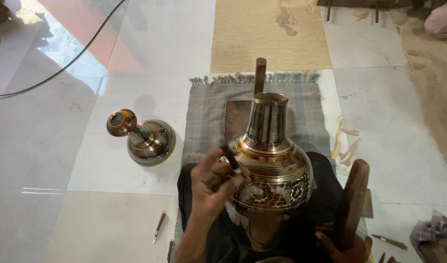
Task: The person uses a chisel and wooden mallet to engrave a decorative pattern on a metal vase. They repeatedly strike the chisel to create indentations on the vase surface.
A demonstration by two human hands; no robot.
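Vase upright at lower centre, neck pointing toward the frame's top
Our left hand, nearer, pinches a dark graver against its left shoulder; our right hand grips a wooden mallet lower right

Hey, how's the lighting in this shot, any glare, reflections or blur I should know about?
Head view: bright daylight glares off the glossy floor tiles at upper left; sharp highlights gleam on the engraved metal vase and the second vase; the left hand with its tool and the right hand on the wooden mallet look slightly soft.
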